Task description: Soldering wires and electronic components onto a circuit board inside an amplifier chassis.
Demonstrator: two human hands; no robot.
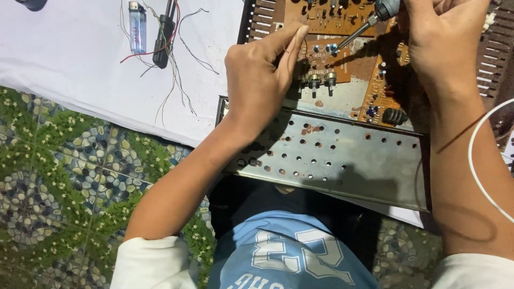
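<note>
Thin metal soldering iron with a blue-grey handle (369, 24), held up top in the closed right hand (441, 40), tip down on the brown circuit board with small blue parts (326, 53). Light and stiff to hold, probably hot at the tip, so best gripped by the handle only. Left hand (257, 80) pinched shut on a fine strand, maybe solder wire, right beside the tip. Board thin and easy to break, fixed inside a grey metal case with many little holes (342, 155) just below both hands. Far left of the left hand, on the white cloth (69, 69): a clear blue lighter (137, 27), a black-handled tool (163, 35), loose thin wires (176, 69).
</note>
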